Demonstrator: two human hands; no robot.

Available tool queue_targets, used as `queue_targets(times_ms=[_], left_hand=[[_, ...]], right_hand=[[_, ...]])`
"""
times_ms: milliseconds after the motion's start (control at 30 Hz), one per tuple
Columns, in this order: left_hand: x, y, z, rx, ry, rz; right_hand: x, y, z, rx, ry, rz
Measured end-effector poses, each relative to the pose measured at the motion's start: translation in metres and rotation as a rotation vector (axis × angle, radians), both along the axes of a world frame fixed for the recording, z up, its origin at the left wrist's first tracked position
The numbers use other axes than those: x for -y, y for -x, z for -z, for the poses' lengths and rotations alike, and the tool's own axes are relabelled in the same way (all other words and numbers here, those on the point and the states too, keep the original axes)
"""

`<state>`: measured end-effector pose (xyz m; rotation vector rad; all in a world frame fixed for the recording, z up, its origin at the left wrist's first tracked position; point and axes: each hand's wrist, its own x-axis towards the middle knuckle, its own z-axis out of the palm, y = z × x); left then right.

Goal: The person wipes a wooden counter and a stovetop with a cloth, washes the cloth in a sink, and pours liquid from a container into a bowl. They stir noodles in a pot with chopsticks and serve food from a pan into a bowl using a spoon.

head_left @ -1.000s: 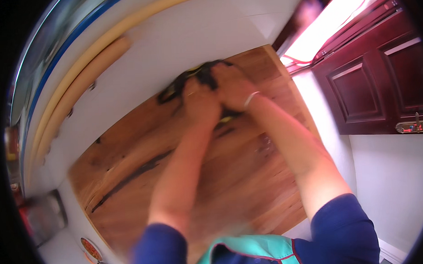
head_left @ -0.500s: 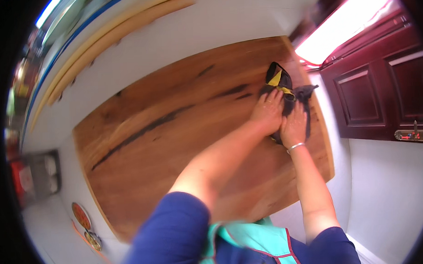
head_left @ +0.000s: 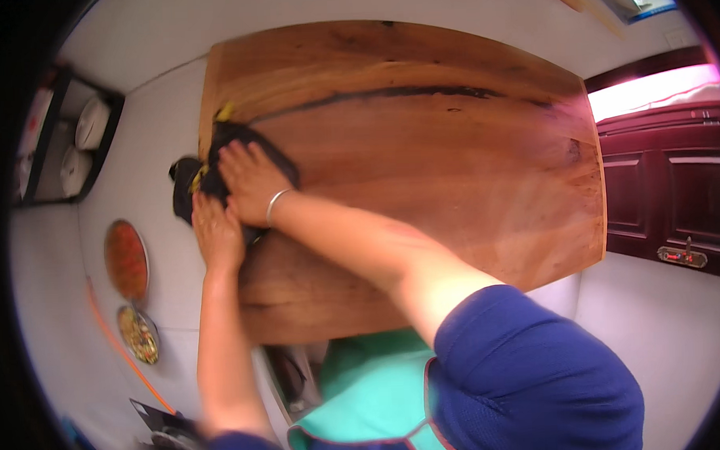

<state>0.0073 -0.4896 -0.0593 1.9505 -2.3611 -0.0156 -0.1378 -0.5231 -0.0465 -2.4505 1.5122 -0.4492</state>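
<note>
Both your hands, left hand (head_left: 216,230) and right hand (head_left: 251,179), press flat, fingers together, on the dark crumpled cloth (head_left: 215,163) at the big brown wooden tabletop's (head_left: 421,167) left edge; round orange dish (head_left: 126,259) sits further left.

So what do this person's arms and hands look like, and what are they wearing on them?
Both forearms are bare below short dark blue sleeves. The right hand has a thin silver bangle at the wrist. The left hand shows no jewellery that can be made out. A turquoise apron covers the chest.
</note>
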Motion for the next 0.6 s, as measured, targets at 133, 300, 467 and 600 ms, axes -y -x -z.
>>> queue_targets(times_ms=[133, 300, 467, 600], left_hand=[[-0.088, -0.030, 0.002, 0.088, -0.019, -0.152], [-0.118, 0.059, 0.001, 0.036, 0.012, 0.005], [-0.085, 0.263, -0.011, -0.005, 0.052, 0.415], [-0.111, 0.470, -0.008, -0.102, -0.036, 0.546]], right_hand=[[-0.066, -0.038, 0.008, 0.052, 0.023, -0.179], [-0.116, 0.059, 0.010, 0.217, -0.085, -0.132], [-0.131, 0.259, 0.014, 0.036, 0.008, 0.200], [-0.195, 0.450, 0.020, -0.260, 0.000, 0.532]])
